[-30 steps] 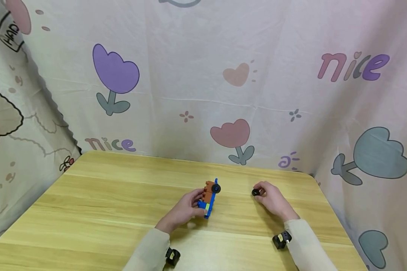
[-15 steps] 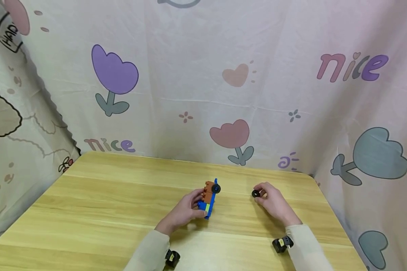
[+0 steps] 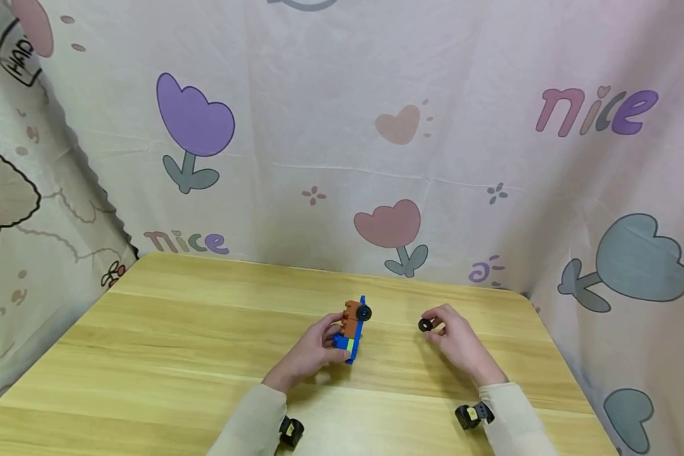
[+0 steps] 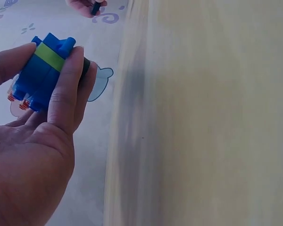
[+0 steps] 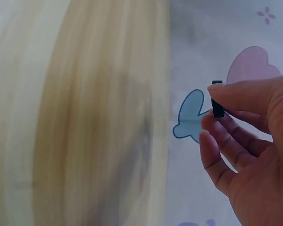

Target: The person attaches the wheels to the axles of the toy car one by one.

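My left hand (image 3: 309, 356) grips a toy car of building bricks (image 3: 350, 326), brown at its far end and blue with a lime stripe at the near end. A black wheel (image 3: 363, 313) sits on the car's right side near the far end. Seen from the left wrist, the thumb and fingers clasp the blue bricks (image 4: 40, 77) around the lime band (image 4: 50, 57). To the right, my right hand (image 3: 456, 339) pinches a loose black wheel (image 3: 425, 325) between thumb and fingertips. The right wrist view has this wheel (image 5: 218, 99) edge-on. A gap separates it from the car.
Both hands are over a light wooden table (image 3: 205, 316). A printed curtain (image 3: 296, 145) hangs right behind the table's far edge. Each wrist carries a small black camera, the left one (image 3: 291, 432) and the right one (image 3: 472, 415) both low over the table.
My right hand has shifted slightly left with its wheel, toward the car. The left hand keeps its grip on the car, almost still.
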Motion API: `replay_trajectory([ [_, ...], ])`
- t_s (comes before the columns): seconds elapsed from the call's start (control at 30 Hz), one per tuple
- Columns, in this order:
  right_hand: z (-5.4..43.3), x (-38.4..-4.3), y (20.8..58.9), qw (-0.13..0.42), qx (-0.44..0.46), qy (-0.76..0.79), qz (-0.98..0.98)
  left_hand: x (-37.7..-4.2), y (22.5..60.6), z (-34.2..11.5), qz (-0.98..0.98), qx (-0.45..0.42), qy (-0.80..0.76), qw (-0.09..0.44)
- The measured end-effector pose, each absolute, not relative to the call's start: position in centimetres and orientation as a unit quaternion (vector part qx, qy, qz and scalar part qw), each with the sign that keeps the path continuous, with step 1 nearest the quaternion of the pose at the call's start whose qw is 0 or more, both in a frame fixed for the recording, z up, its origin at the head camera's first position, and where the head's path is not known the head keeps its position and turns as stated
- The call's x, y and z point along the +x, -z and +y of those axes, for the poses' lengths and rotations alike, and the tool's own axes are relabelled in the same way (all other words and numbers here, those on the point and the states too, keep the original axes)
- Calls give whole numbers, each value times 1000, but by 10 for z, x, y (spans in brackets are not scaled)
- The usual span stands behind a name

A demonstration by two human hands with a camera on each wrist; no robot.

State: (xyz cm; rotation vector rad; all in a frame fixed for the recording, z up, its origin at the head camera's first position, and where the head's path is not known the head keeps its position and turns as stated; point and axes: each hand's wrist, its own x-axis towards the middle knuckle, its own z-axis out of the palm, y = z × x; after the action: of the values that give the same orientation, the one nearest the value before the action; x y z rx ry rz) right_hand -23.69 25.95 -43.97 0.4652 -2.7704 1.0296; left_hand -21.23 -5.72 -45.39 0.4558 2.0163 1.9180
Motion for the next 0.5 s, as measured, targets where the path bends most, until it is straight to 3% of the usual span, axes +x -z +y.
replay_trajectory([
  [0.5,256,-222,429,73,167,-377,-908,-213,454,-59,702,155,-677,161],
])
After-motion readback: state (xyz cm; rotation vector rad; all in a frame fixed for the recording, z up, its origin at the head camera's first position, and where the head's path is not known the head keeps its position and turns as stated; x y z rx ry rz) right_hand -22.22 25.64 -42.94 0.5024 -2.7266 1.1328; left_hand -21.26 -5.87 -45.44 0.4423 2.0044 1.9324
